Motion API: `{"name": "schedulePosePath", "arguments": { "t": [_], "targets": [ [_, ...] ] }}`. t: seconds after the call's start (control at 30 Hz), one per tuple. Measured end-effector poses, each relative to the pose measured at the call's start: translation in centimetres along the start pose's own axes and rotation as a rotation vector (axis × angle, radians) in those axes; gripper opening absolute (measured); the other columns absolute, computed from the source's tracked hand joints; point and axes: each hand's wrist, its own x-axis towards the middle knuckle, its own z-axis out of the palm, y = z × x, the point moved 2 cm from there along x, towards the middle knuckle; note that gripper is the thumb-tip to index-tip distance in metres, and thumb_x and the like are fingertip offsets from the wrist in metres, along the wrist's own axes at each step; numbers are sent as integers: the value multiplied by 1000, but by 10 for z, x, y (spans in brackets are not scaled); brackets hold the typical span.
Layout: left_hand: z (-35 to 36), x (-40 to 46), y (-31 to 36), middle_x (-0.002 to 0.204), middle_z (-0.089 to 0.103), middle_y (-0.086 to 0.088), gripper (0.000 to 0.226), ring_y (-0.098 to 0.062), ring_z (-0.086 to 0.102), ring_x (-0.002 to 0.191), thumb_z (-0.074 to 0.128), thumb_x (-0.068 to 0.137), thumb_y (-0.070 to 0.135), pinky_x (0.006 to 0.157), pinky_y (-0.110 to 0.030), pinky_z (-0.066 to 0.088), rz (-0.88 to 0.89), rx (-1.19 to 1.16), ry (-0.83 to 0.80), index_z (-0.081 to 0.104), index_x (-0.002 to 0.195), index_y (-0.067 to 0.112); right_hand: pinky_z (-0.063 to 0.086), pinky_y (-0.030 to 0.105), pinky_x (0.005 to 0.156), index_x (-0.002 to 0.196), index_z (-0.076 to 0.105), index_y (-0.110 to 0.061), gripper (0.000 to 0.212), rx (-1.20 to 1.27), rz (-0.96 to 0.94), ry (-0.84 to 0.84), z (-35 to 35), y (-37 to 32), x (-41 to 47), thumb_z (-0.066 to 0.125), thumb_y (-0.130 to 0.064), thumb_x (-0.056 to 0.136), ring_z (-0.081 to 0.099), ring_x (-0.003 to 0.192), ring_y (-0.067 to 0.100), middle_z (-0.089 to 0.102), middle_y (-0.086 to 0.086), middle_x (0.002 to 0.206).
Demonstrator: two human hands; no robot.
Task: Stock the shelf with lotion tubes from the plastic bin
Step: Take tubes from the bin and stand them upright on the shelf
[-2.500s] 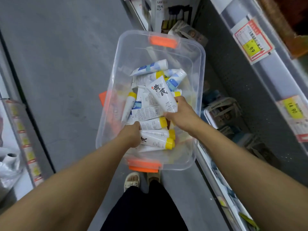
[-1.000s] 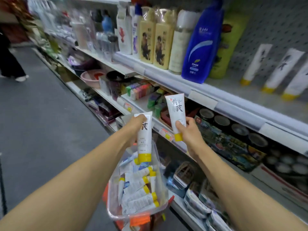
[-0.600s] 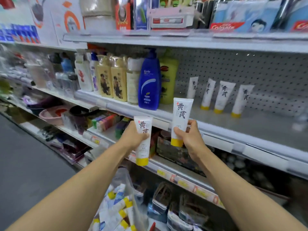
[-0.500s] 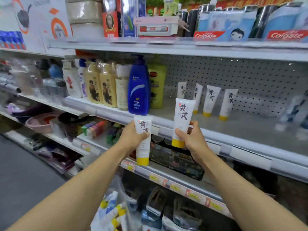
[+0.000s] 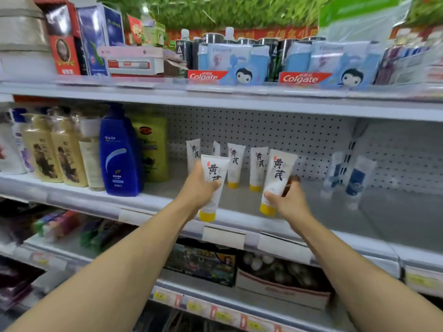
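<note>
While both hands hover at the near lip of the middle shelf (image 5: 239,202), each has a lotion tube in it: the left hand (image 5: 197,191) has its fingers wrapped round the left tube (image 5: 212,188), and the right hand (image 5: 291,203) pinches the right tube (image 5: 275,182) low down, thumb in front, fingers behind. Both tubes are upright, yellow caps down, not yet set on the shelf. The plastic bin is out of view.

The risk, as I read it: these tubes stand on small caps, so a crooked landing could tip one over. Just beyond the hands stands a row of matching tubes (image 5: 236,165) against the pegboard (image 5: 299,137); a knuckle pushed too far in could knock them down in a chain. Setting down two at once leaves no spare hand to steady anything.

Writing now: the held tubes carry bold black Chinese characters, apparently 黄芪, with a small red mark above. Left of them stands a blue shampoo bottle (image 5: 118,152), its print too small to read. Far up on the top shelf, red Colgate boxes (image 5: 300,79) read clearly.
</note>
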Motion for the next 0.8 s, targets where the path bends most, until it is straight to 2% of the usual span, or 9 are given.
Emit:
{"name": "schedulePosePath", "arguments": {
  "t": [0.07, 0.1, 0.2, 0.27, 0.33, 0.43, 0.57, 0.8],
  "targets": [
    [17, 16, 1, 117, 60, -4, 37, -22, 57, 108, 52, 91, 2, 96, -43, 46, -12, -10, -8, 42, 123, 18, 44, 24, 62, 104, 39, -14, 37, -23, -13, 25, -12, 6, 18, 67, -4, 82, 54, 83, 17, 58, 5, 100],
    [25, 24, 1, 117, 61, -5, 35, -22, 57, 108, 52, 91, 3, 95, -44, 46, -25, -7, -6, 42, 122, 17, 43, 23, 63, 105, 39, -12, 38, -42, -11, 34, -17, 10, 27, 68, -4, 82, 53, 84, 17, 57, 4, 99],
    [44, 46, 2, 115, 61, -5, 26, -24, 57, 108, 52, 91, 1, 94, -42, 46, -70, 3, 33, 43, 114, 11, 37, 25, 74, 114, 42, -5, 44, -135, 10, 43, -27, 20, 59, 70, -8, 80, 55, 93, 22, 58, 8, 109],
    [54, 59, 3, 114, 60, -6, 28, -26, 56, 109, 51, 90, -2, 91, -40, 47, -75, 6, 58, 42, 115, 8, 36, 26, 75, 110, 41, -5, 42, -181, -3, 33, -30, 28, 81, 70, -9, 80, 58, 105, 29, 58, 13, 118],
    [62, 69, 2, 113, 57, -6, 31, -25, 55, 108, 50, 91, -1, 86, -37, 45, -77, 11, 75, 39, 117, 11, 40, 29, 75, 102, 38, -9, 39, -176, -34, 21, -28, 37, 101, 70, -6, 80, 58, 108, 31, 58, 17, 120],
    [73, 77, 1, 116, 55, -5, 39, -22, 52, 107, 51, 91, -1, 86, -34, 41, -83, 31, 105, 40, 126, 10, 49, 40, 81, 98, 36, -11, 41, -179, -60, 32, -22, 46, 126, 71, -5, 77, 59, 107, 33, 59, 18, 117],
    [79, 86, 0, 113, 53, -3, 44, -19, 50, 105, 53, 90, -1, 87, -32, 40, -73, 100, 121, 37, 130, 7, 49, 38, 80, 98, 35, -11, 41, -214, -32, 40, -13, 55, 149, 69, -5, 77, 59, 105, 33, 59, 17, 118],
    [69, 94, -9, 122, 57, -10, 40, -27, 53, 115, 54, 89, 0, 92, -36, 42, -96, 119, 157, 40, 126, 10, 44, 35, 80, 115, 40, 1, 43, -269, -33, 56, 0, 69, 161, 64, 0, 79, 55, 110, 35, 55, 19, 120]
  ]
}}
